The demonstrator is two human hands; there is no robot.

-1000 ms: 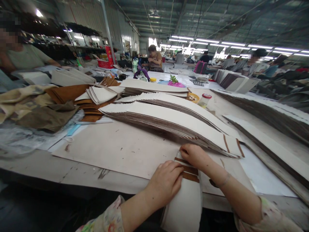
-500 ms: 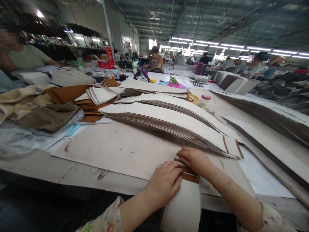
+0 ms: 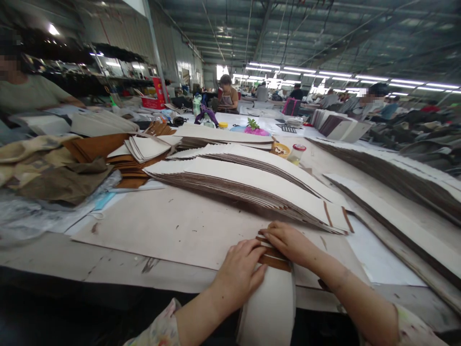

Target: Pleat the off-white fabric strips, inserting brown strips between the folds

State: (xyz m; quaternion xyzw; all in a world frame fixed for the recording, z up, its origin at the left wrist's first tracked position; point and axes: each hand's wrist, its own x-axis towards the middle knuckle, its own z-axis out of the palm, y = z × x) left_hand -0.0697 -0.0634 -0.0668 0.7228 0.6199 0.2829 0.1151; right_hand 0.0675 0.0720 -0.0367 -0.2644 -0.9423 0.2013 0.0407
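Note:
A stack of long white strips with brown bands across the far end reaches over the table's front edge toward me. My left hand lies over the left side of this end, fingers curled on the bands and thumb bent beside them. At the far right corner, my right hand has its fingers closed on the strip ends, fingertips close to those of my left hand. What the undersides of my fingers touch is hidden. Just beyond lies a big fanned pile of similar white strips, brown bands at its right end.
More strip stacks lie to the right. Brown pieces and crumpled cloth are at the left, near a blue mask. A red-lidded jar and yellow bowl stand behind the pile. Other people sit farther back.
The view has shifted slightly, so everything sits a little farther left. My right fingers have moved slightly at the strip ends. My left hand stays on the banded end.

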